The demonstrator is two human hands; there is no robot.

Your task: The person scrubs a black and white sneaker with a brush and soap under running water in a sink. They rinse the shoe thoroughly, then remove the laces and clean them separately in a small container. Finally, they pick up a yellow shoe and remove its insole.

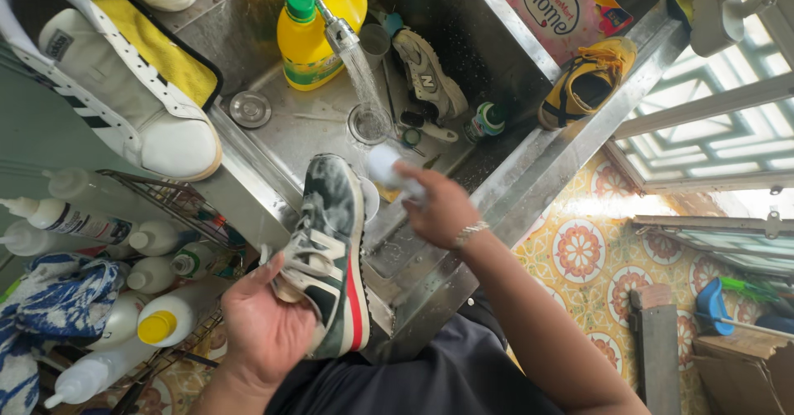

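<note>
Gripping a dark green sneaker (329, 258) by its heel at the near rim of the steel sink (496, 43), left hand (265, 328) with fingers wrapped tight. Closed around a white brush (389, 171) beside the shoe's soapy toe, right hand (438, 208), blurred. Running from the faucet (331, 18) into the basin, water. Lying inside, a grey sneaker (430, 76); standing at the back corner, two yellow bottles (308, 38). Resting on the right rim, a yellow shoe (587, 84).
</note>
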